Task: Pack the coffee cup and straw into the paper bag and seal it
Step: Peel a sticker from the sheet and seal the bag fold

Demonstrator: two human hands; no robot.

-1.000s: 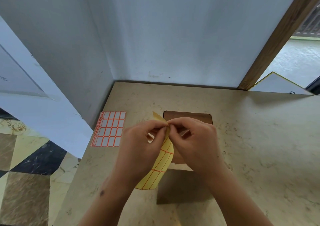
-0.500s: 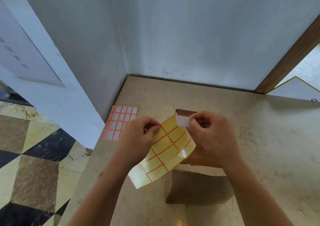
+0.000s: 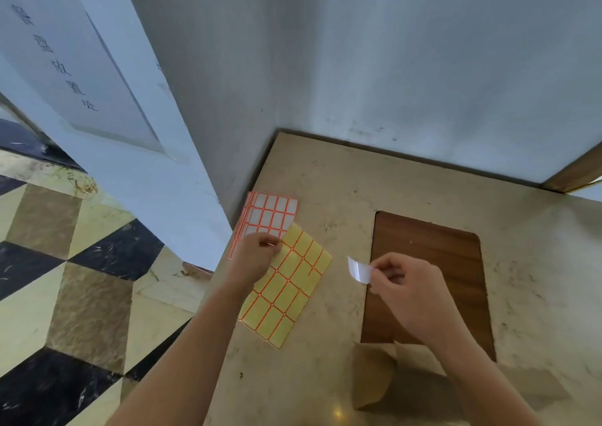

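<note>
My right hand (image 3: 404, 290) pinches a small white sticker (image 3: 359, 270) by its right edge, held in the air above the counter. My left hand (image 3: 255, 256) grips the upper left corner of a yellow backing sheet (image 3: 286, 287) with an orange grid, and the sheet lies low over the counter. The brown paper bag (image 3: 374, 376) stands at the near edge under my right forearm, its top folded over. The coffee cup and straw are not visible.
A stack of white label sheets with orange borders (image 3: 267, 217) lies by the left wall. A brown wooden inset (image 3: 430, 262) sits in the beige marble counter (image 3: 325, 171). Walls close the back and left. The counter's left edge drops to a tiled floor (image 3: 81, 279).
The sticker came fully off the yellow sheet. My left hand carried the sheet left and down toward the label stack, and my right hand drew away to the right with the sticker.
</note>
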